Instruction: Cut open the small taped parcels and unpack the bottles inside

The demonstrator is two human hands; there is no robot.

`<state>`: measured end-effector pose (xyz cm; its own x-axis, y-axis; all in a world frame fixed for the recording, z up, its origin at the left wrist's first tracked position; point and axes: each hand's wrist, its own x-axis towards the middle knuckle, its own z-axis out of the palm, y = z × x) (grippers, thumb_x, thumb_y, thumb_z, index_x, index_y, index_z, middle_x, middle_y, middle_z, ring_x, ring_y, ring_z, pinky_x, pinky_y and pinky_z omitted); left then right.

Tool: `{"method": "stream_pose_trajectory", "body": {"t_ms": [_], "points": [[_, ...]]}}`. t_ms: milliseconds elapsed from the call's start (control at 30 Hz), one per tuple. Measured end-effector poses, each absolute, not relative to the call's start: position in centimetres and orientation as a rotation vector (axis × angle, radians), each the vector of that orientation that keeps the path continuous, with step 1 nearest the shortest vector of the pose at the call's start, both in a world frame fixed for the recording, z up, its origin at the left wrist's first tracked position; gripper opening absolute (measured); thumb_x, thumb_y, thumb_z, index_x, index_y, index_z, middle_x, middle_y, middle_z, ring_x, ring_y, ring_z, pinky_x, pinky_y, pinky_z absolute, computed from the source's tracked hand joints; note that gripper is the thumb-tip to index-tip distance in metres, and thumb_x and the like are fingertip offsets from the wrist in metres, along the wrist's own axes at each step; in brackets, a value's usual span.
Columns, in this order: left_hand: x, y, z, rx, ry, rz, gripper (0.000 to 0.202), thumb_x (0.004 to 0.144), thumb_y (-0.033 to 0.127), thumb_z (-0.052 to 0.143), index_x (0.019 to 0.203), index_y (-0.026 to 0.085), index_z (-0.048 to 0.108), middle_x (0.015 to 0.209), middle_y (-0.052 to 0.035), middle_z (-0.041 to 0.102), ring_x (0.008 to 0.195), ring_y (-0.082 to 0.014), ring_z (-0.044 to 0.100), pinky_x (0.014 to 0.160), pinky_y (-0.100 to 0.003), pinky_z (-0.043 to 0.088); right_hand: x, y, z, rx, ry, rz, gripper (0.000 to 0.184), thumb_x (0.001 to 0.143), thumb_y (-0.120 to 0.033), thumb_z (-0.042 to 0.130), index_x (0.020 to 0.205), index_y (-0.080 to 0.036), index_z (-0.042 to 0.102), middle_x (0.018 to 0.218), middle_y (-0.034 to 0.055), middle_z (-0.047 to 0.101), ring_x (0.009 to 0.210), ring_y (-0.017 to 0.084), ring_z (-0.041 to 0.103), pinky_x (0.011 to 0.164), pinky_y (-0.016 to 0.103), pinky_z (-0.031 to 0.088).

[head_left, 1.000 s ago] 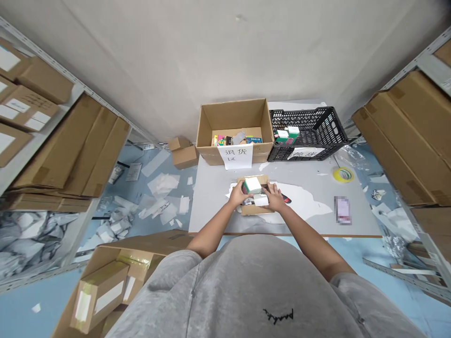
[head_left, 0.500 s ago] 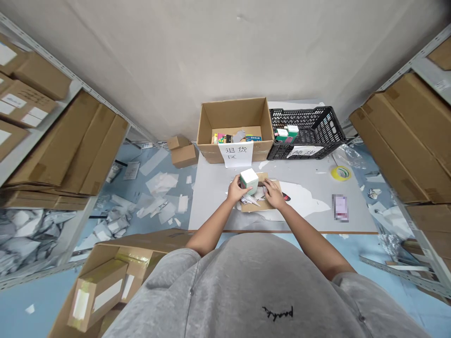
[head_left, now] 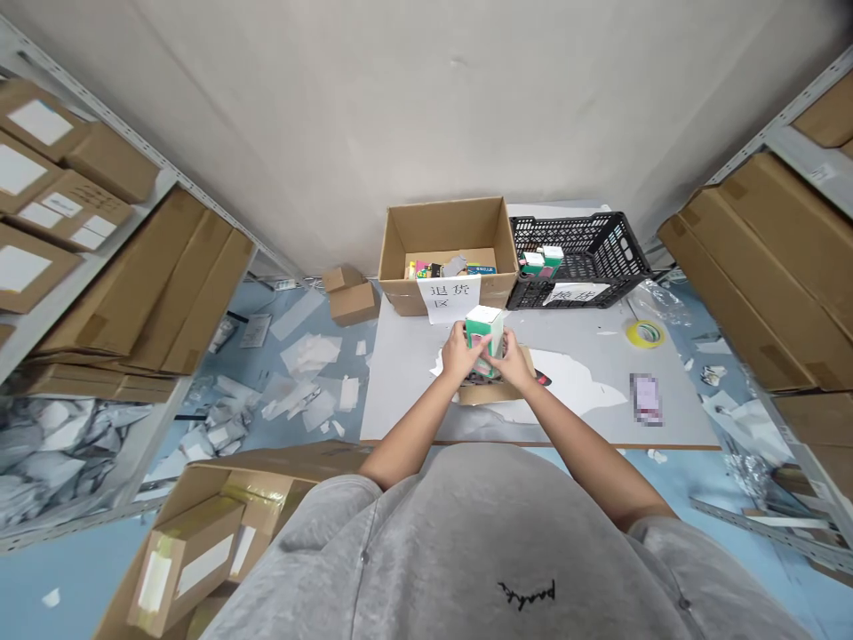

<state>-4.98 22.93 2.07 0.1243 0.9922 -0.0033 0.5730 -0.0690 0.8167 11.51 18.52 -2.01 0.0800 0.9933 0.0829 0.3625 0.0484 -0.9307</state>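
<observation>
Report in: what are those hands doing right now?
Left hand and right hand gripping a green-and-white box. Box upright above an opened cardboard parcel.

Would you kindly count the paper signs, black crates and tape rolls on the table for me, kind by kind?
Paper signs: 2 (one on the cardboard box, reading, and one on the crate)
Black plastic crates: 1
Yellow tape rolls: 1
Total: 4
</observation>
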Motion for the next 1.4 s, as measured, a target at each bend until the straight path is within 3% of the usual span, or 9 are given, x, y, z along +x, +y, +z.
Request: {"method": "stream_pose_trajectory", "body": {"t_ms": [100, 233, 500, 733, 900, 1100, 1200, 1300, 1400], "points": [[-5.7, 24.1, 2.3, 1.696, 1.179, 0.863, 0.036, 0.098, 0.049, 0.064, 0.124, 0.024, 0.06, 0.129, -0.0072, 0.069, 0.115, -0.0231, 0.067, 0.098, -0.034, 0.053, 12.7, 18.7, -1.8, -1.345, -1.33, 1.081, 0.104, 0.078, -0.072, 0.074, 0.159, -0.028, 0.025, 0.149, 0.0161, 0.057, 0.133, 0.031, 0.061, 0.109, 0.05, 0.053], [-5.6, 25.2, 1.7, 1.521, 0.88, 0.842, 0.05, 0.092, 0.043, 0.073, 0.133, 0.019, 0.057, 0.136, -0.0111, 0.067, 0.119, -0.0231, 0.067, 0.099, -0.034, 0.055, 13.6, 18.3, -0.8, -1.264, -1.278, 1.203, 0.101, 0.075, -0.072, 0.076, 0.157, -0.028, 0.035, 0.146, 0.0141, 0.061, 0.131, 0.033, 0.062, 0.11, 0.053, 0.052], [-3.8, 23.4, 0.6, 1.362, 1.062, 0.921, 0.066, 0.073, 0.051, 0.09, 0.122, 0.018, 0.062, 0.109, -0.0082, 0.073, 0.089, -0.018, 0.069, 0.082, -0.031, 0.057, 13.4, 17.2, 0.4, -1.288, -1.194, 1.214, 0.064, 0.083, -0.067, 0.071, 0.131, -0.024, 0.065, 0.125, 0.007, 0.073, 0.112, 0.03, 0.068, 0.101, 0.046, 0.055], [-3.3, 25.0, 4.1, 1.325, 1.019, 0.97, 0.056, 0.094, 0.056, 0.064, 0.14, 0.023, 0.061, 0.124, -0.009, 0.068, 0.101, -0.0197, 0.067, 0.083, -0.031, 0.058, 16.6, 16.7, 1.1, -1.274, -1.193, 1.268, 0.061, 0.08, -0.064, 0.076, 0.122, -0.021, 0.068, 0.116, 0.0069, 0.075, 0.102, 0.028, 0.068, 0.092, 0.04, 0.055], [-2.9, 26.6, 7.2, 1.524, 0.973, 0.833, 0.046, 0.092, 0.052, 0.068, 0.127, 0.022, 0.072, 0.127, -0.0097, 0.069, 0.1, -0.0203, 0.067, 0.081, -0.028, 0.056, 19.6, 17.2, 1.5, -1.236, -1.238, 1.358, 0.062, 0.078, -0.062, 0.077, 0.125, -0.022, 0.068, 0.125, 0.0068, 0.073, 0.109, 0.029, 0.067, 0.096, 0.041, 0.055], [-1.2, 26.8, 7.2, 1.499, 1.152, 0.959, 0.046, 0.094, 0.06, 0.062, 0.095, 0.016, 0.075, 0.082, -0.005, 0.071, 0.072, -0.0164, 0.066, 0.068, -0.027, 0.053, 21.2, 17.7, 2.0, -1.177, -1.354, 1.347, 0.071, 0.077, -0.064, 0.076, 0.135, -0.024, 0.064, 0.138, 0.008, 0.068, 0.126, 0.031, 0.06, 0.107, 0.044, 0.049], [-0.8, 27.2, 6.6, 1.286, 1.278, 1.017, 0.046, 0.095, 0.061, 0.058, 0.097, 0.016, 0.069, 0.062, 0.0009, 0.06, 0.056, -0.0146, 0.06, 0.061, -0.027, 0.051, 21.4, 17.5, 1.9, -1.142, -1.341, 1.389, 0.072, 0.076, -0.063, 0.078, 0.135, -0.025, 0.063, 0.141, 0.0073, 0.066, 0.126, 0.03, 0.061, 0.106, 0.041, 0.05], [-1.1, 27.2, 6.3, 1.219, 1.391, 1.073, 0.038, 0.093, 0.049, 0.068, 0.114, 0.018, 0.064, 0.073, 0.0, 0.065, 0.063, -0.015, 0.062, 0.068, -0.029, 0.054, 21.5, 17.3, 1.6, -1.149, -1.261, 1.502, 0.065, 0.076, -0.064, 0.077, 0.126, -0.023, 0.067, 0.124, 0.007, 0.073, 0.109, 0.028, 0.068, 0.093, 0.038, 0.055], [-1.7, 26.6, 6.7, 1.494, 1.506, 1.19, 0.028, 0.084, 0.03, 0.078, 0.109, 0.021, 0.068, 0.105, -0.007, 0.069, 0.097, -0.0215, 0.065, 0.092, -0.038, 0.053, 21.7, 17.4, 1.5, -1.152, -1.229, 1.572, 0.06, 0.076, -0.063, 0.077, 0.118, -0.021, 0.07, 0.109, 0.0057, 0.076, 0.096, 0.027, 0.07, 0.084, 0.036, 0.056]]}}
